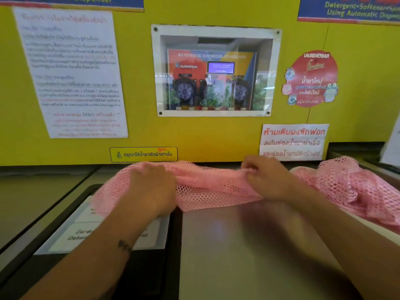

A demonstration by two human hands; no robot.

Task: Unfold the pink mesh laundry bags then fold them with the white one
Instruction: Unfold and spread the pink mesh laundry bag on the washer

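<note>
Yellow wall carries blurred notices above a grey, perhaps steel, machine top.

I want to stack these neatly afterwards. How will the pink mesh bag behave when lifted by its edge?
Probably floppy: the pink mesh bag sags and bunches between the left hand and right hand. Likely light, since it is open netting. It may snag on fingers.

Both arms reach forward, left grip and right grip curled, knuckles up.

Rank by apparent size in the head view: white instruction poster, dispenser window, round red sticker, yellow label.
1-2. White instruction poster and dispenser window: too alike to rank.
3. Round red sticker.
4. Yellow label.
</note>
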